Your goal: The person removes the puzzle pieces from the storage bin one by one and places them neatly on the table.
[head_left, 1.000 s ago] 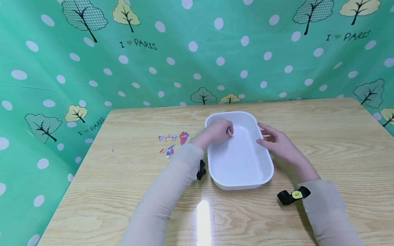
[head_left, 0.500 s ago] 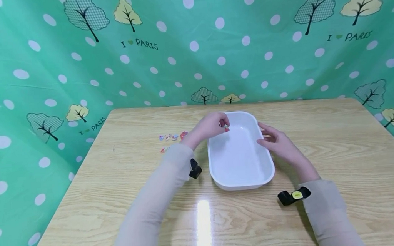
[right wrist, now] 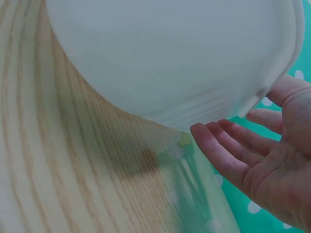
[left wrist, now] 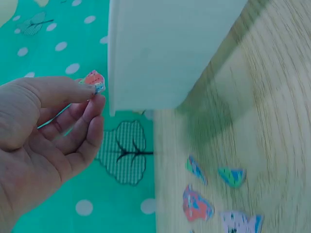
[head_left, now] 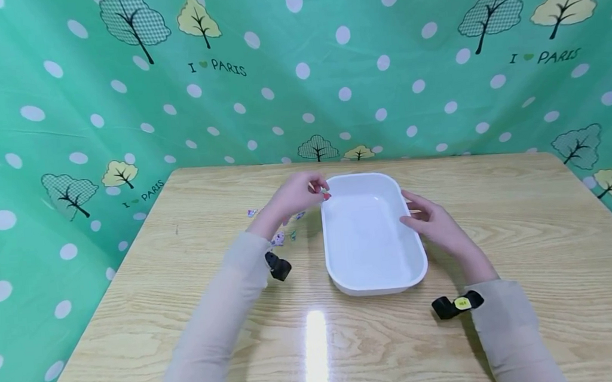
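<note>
My left hand pinches a small red flat cutout, like a sticker, between thumb and forefinger. It hovers at the left rim of a white rectangular plastic basin, near its far left corner. In the left wrist view the other fingers are loosely curled beneath the sticker. My right hand holds the basin's right side, with the thumb at the rim and the fingers against the outer wall. The basin's inside shows only plain white.
Several colourful stickers lie on the wooden table left of the basin, partly hidden by my left hand and arm. Among them is a red and blue one. A green dotted curtain hangs behind the table.
My left hand has moved left, from over the inside of the basin to its left rim, still pinching the red sticker. My right hand and the basin have stayed in place.
</note>
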### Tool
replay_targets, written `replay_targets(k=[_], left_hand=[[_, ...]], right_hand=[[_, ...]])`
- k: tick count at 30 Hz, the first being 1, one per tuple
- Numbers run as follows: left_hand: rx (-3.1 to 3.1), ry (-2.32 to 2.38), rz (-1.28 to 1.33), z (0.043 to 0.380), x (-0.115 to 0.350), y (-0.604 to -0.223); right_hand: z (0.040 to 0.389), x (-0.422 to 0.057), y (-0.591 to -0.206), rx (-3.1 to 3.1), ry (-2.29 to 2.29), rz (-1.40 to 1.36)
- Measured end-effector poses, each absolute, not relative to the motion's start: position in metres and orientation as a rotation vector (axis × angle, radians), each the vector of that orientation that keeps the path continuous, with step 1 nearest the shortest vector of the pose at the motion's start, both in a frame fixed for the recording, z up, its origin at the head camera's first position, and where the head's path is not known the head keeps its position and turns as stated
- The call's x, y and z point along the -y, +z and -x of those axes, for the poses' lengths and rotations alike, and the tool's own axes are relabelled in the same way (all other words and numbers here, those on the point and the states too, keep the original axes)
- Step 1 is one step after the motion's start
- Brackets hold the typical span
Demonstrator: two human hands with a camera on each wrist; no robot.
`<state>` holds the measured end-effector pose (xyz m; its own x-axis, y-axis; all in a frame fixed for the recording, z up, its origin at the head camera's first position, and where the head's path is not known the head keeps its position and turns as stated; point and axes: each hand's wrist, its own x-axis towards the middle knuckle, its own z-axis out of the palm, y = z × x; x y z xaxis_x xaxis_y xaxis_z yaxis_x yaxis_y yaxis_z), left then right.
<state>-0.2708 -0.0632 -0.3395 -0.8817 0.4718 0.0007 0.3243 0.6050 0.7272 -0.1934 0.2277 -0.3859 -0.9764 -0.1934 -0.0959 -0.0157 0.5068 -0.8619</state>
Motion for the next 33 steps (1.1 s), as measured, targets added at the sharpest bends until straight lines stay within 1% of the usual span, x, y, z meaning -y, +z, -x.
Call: replay_targets(k=[8,18,25,33], left_hand=[[-2.715,1.175,-0.618,0.265,0.096,-0.338],[-2.767,1.229,-0.443,0.263,0.141,-0.347],[-2.821,1.177,-0.285,0.255,0.173,-0.355],[-2.837,1.130,-0.161,0.248,0.199,-0.372]], right_hand=[[0.194,-0.227,-0.385,-2.575,-1.461,0.191],[0.193,-0.227,-0.385,-2.567,-1.458,0.179],[0.193,-0.227,-0.385,-2.574,-1.454,0.175],[0.193,-0.227,-0.385,-2.585,-1.443,0.161]])
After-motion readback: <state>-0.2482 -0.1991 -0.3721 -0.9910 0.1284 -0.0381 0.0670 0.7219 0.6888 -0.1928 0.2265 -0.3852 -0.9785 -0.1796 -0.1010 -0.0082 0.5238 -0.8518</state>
